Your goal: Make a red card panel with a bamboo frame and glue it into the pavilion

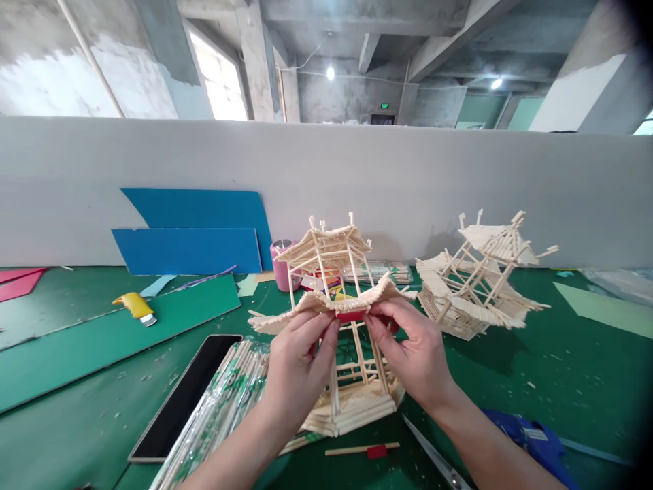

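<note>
Both hands are up at frame centre on the stick pagoda (341,327): left hand (298,367) and right hand (413,354) each pinch the small red piece (351,316) under its lower roof edge, fingertips closed tight on it. A second pagoda model (479,279) lies tipped over at right, scissors (433,456) at the bottom

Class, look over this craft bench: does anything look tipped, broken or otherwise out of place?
Yes. The second pale wooden-stick pagoda model, right of the one both hands hold, leans over on the green table, its roof tilting right. Wood scraps litter the tabletop.
</note>
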Demonstrator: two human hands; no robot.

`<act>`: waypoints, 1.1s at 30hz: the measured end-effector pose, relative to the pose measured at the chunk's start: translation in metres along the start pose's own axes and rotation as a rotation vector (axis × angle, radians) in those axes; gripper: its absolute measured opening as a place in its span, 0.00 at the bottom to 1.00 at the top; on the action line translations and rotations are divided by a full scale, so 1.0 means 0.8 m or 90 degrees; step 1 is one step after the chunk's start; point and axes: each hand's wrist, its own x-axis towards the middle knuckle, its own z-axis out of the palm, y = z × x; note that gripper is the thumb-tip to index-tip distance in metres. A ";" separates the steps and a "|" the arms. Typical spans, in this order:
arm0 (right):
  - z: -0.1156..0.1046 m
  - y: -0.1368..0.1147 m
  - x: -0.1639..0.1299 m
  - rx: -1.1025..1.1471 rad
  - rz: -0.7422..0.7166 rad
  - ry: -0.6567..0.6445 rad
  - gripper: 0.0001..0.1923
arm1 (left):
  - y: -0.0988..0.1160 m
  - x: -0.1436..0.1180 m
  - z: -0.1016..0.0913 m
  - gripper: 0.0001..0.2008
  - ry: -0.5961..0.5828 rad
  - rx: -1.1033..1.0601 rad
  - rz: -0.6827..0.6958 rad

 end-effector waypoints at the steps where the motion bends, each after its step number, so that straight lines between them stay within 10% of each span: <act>1: -0.001 0.000 0.000 0.002 0.001 -0.004 0.05 | 0.000 0.000 0.000 0.08 -0.002 0.001 0.001; 33: 0.005 0.013 -0.010 0.012 -0.062 0.008 0.07 | -0.009 -0.005 0.000 0.06 0.022 0.060 0.107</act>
